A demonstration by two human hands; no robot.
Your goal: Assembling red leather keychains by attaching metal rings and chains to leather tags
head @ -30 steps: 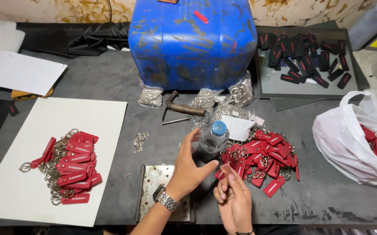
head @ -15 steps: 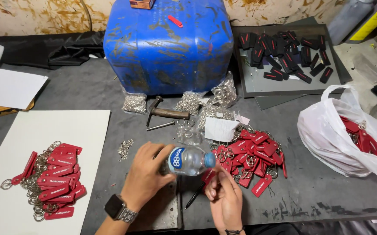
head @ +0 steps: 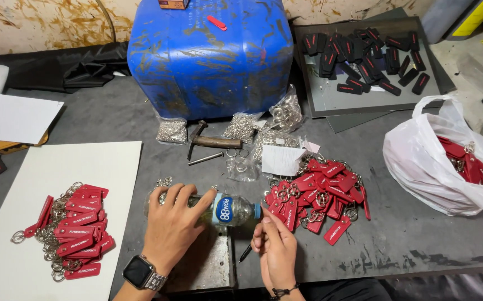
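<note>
Left hand (head: 174, 223), w/ a square-faced wristwatch on a metal band (head: 141, 273), wraps over the clear plastic water bottle with blue label (head: 222, 210). Fingers curled and pressed together across the bottle body, thumb side hidden. Bottle lies horizontal, at approx. 6 o'clock of the dark grey work table (head: 408, 234), cap end pointing to 3 o'clock.

Right hand (head: 275, 248) sits at the cap end of the bottle. Fingertips bunched together at the cap; cannot tell if they pinch it. A dark cord bracelet (head: 283, 291) circles that wrist.

Below the bottle: a scuffed square metal plate (head: 208, 267), near table edge. A slim black pen-like tool (head: 245, 253) lies just beside the right hand, at its 9 o'clock.

At 3 o'clock of the bottle, close by: loose heap of red rectangular key tags w/ metal rings (head: 319, 192). At 9 o'clock, well apart: second heap of the same red tags (head: 77, 228) on a white card sheet (head: 85, 173).

At 12 o'clock: wood-handled hammer (head: 208, 140), small clear bags of metal rings (head: 241, 127), then a large scratched blue plastic drum (head: 208, 56). At 1–2 o'clock: grey tray w/ black tags (head: 364, 56). At 3 o'clock, far: white plastic bag holding more red tags (head: 436, 156).
</note>
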